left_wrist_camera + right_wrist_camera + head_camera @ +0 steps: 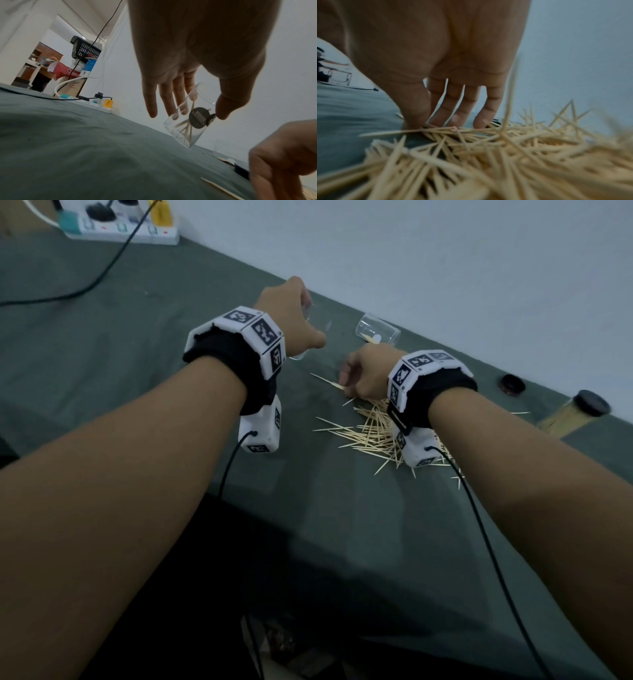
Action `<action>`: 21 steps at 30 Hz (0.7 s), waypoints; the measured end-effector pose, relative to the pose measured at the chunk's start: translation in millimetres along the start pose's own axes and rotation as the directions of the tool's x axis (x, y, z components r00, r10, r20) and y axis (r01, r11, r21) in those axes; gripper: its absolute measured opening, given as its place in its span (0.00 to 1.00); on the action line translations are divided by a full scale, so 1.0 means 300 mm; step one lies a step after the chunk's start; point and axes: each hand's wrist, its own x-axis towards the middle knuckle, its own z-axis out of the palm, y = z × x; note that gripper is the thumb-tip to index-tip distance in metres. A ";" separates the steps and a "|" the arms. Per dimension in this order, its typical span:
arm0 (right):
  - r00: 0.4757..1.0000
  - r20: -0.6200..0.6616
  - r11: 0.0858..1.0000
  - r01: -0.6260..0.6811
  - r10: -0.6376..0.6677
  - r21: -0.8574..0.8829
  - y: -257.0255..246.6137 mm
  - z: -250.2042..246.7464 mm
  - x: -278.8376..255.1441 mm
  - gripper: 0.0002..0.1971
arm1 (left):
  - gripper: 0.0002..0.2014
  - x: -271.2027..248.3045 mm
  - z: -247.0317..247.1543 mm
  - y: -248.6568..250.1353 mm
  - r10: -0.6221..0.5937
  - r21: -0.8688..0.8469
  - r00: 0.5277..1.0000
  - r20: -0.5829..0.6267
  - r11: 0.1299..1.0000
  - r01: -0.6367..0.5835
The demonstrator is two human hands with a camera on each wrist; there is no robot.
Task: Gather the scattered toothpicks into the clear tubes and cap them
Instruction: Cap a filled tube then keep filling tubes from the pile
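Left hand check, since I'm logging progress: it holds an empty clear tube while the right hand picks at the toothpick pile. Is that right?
Not quite. The tube in the left hand is not empty: the left wrist view shows several toothpicks already inside it. The rest stands: the right hand has its fingertips down in the toothpick pile.

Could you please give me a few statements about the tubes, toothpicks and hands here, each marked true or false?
1. The left hand holds a clear tube with a few toothpicks inside. True.
2. The right hand holds a black cap. False: its fingertips are at the toothpick pile; a loose black cap lies on the table.
3. A full, capped tube lies at the table's right edge. True.
4. All toothpicks are already in tubes. False: many lie scattered on the table.
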 end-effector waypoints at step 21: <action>0.969 -0.002 0.966 0.244 -0.245 -0.087 0.013 0.033 -0.248 0.05 | 0.24 -0.044 0.020 0.051 0.048 0.028 0.999 0.019 0.998 -0.049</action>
